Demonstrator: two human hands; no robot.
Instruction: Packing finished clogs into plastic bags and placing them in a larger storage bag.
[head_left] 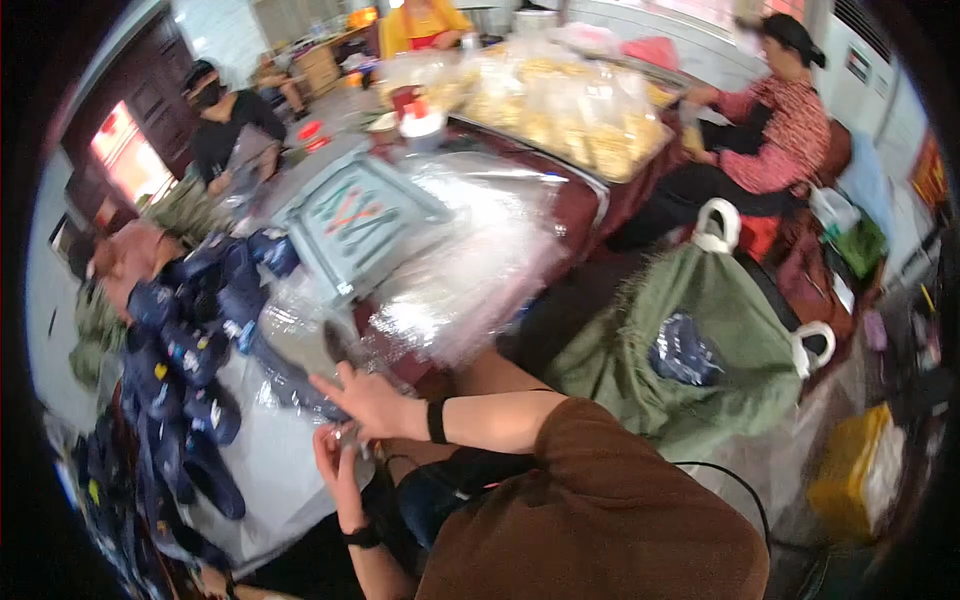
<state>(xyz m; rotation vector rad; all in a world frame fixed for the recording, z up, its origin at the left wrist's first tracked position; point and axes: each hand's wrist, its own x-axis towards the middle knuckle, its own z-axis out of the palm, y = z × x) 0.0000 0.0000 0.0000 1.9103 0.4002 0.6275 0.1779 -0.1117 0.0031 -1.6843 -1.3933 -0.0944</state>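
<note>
A clear plastic bag [290, 325] lies in front of me with a dark, long, soft piece [290, 385] inside or under its film. My left hand [342, 462] is at the bag's near end, its fingers bent around a bit of clear film. Just above it, my right hand [378, 402] reaches over the bag from the right with its visible fingers spread; its thumb is hard to make out. To the left, navy sock-like pieces [185, 350] with small tags lie heaped.
Beyond the bag sits an upturned grey-blue plastic tub [370, 205], beside a stack of clear bags [480, 250]. A tray [625, 180] holds filled bags. A green sack [690, 330] stands right, a yellow container [850, 475] near it. Other people sit around.
</note>
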